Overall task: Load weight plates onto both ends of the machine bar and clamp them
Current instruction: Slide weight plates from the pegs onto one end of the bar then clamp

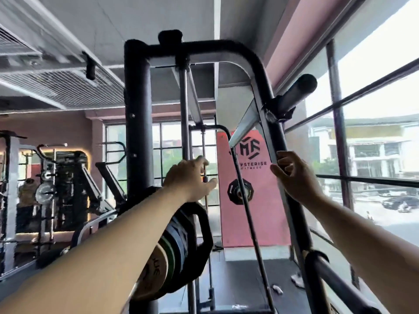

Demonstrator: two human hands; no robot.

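Note:
The bar's bare grey sleeve (294, 92) sticks out at the upper right with no plate on it. Several black weight plates (181, 243) hang edge-on in a stack on the black upright (137, 123), under my left forearm. My left hand (189, 177) hovers just over the top edge of the stack, fingers and thumb loosely curled and apart, nothing visibly in them. My right hand (294, 175) is wrapped around the slanted grey frame rail (272, 150) below the sleeve. A small black plate (238, 191) sits farther back, in front of the pink banner.
A pink logo banner (254, 189) stands behind the machine. Large windows (374, 132) run along the right. A thin dark rod (251, 223) slants down through the middle. More racks and machines (56, 189) fill the left. A black padded bar (328, 275) lies at the lower right.

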